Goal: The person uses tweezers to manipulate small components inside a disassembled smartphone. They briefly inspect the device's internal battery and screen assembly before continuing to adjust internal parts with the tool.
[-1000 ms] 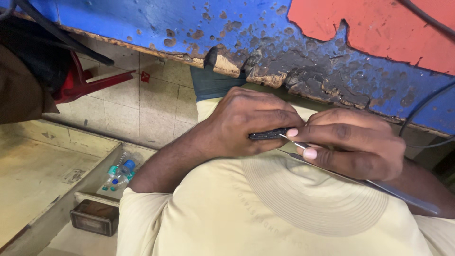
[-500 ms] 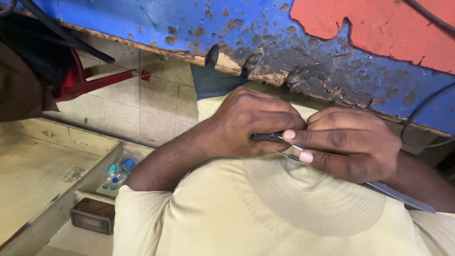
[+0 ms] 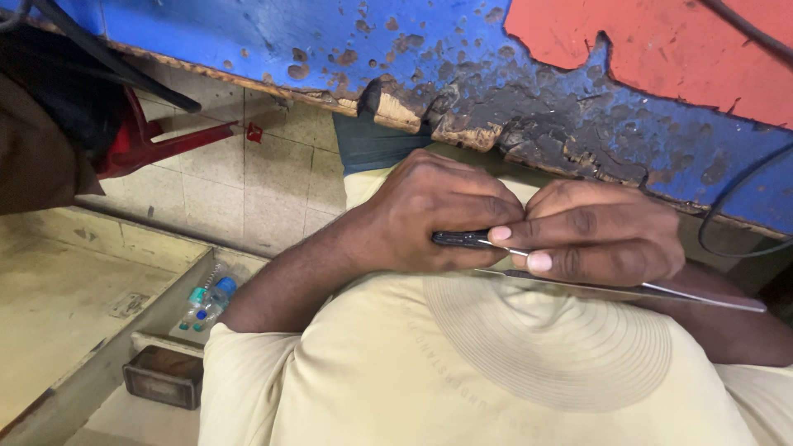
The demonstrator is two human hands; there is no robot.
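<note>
My left hand (image 3: pixel 429 215) is curled around a thin black flat object (image 3: pixel 462 239), which sticks out between my fingers and thumb just above my cream shirt (image 3: pixel 462 372). My right hand (image 3: pixel 595 235) meets it from the right, fingertips pressed on the black object's end. The right hand also grips long metal tweezers (image 3: pixel 661 291), whose shaft runs out to the right below my palm. Both hands sit close under the chipped edge of the blue and red painted worktop (image 3: pixel 462 74). Most of the black object is hidden by my fingers.
A pale wooden drawer (image 3: pixel 99 289) stands open at the lower left, with small bottles (image 3: pixel 206 301) and a dark little box (image 3: pixel 165 376) at its edge. A red stool leg (image 3: pixel 165 140) crosses the tiled floor (image 3: pixel 248 182). A black cable (image 3: pixel 727 223) loops at right.
My hands have drawn slightly closer together and shifted a little to the right. The right fingertips now press nearer the black object's end. The tweezers remain in the right hand.
</note>
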